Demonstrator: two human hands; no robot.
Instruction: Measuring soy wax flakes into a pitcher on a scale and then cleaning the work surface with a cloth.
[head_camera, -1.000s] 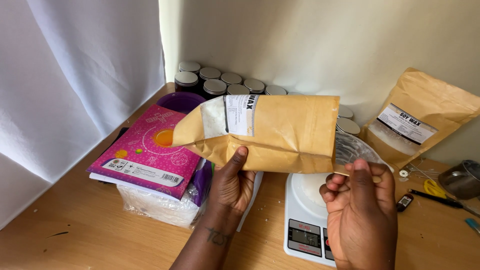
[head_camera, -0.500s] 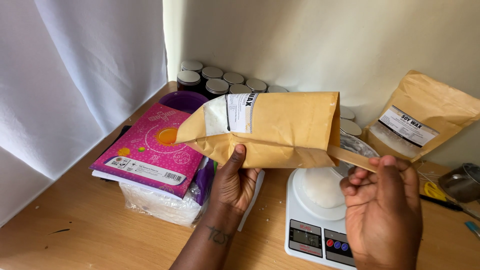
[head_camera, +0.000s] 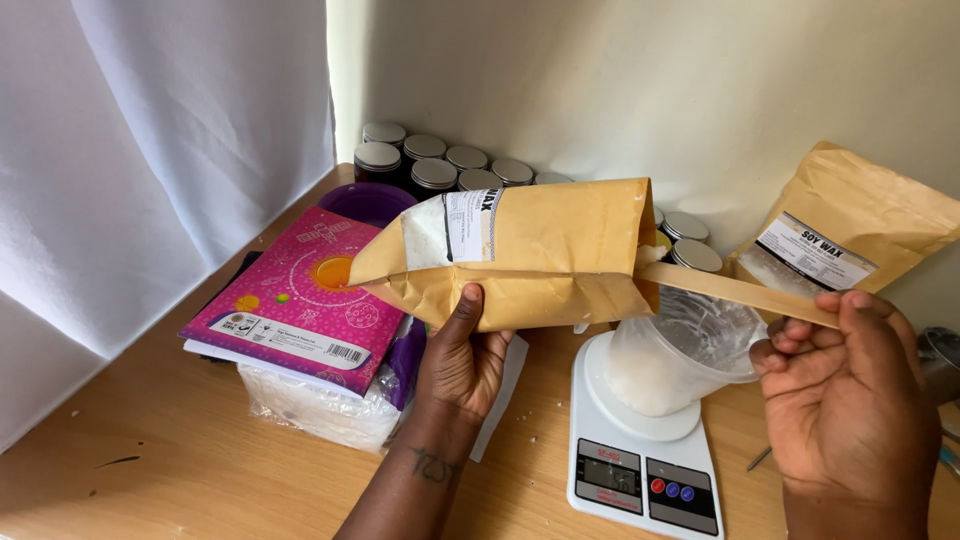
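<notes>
Brown paper pouch (head_camera: 540, 255) sideways in left hand (head_camera: 462, 362) — torn strip (head_camera: 735, 292) in right hand (head_camera: 850, 395).

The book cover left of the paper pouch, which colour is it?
Bright pink book cover with an orange circle; head view.

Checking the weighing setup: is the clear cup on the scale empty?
No: the clear cup sitting on the white scale already holds a layer of white flakes in its lower part.

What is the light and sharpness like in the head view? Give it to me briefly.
Head view: soft daylight comes from the left through the white curtain; mild shadows on the wall; no harsh glare; the brown paper bag is sharp, while the right hand is a little soft at the frame's edge.
</notes>
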